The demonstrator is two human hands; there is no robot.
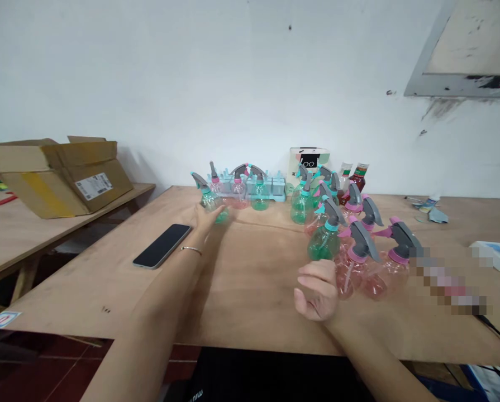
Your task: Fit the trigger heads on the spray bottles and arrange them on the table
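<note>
At the table (pixel 250 290), a green spray bottle (pixel 210 197) sits within the clasping left hand (pixel 205 219); the right hand (pixel 318 290) curls, thumb apart.

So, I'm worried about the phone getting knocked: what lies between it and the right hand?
The head view shows the left forearm, with a bracelet, between the phone and the right hand, then a stretch of wooden tabletop.

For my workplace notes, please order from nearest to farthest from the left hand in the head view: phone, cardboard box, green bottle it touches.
1. Green bottle: grasped by the left hand.
2. Phone: on the table, left of the hand.
3. Cardboard box: far left, on another table.
</note>
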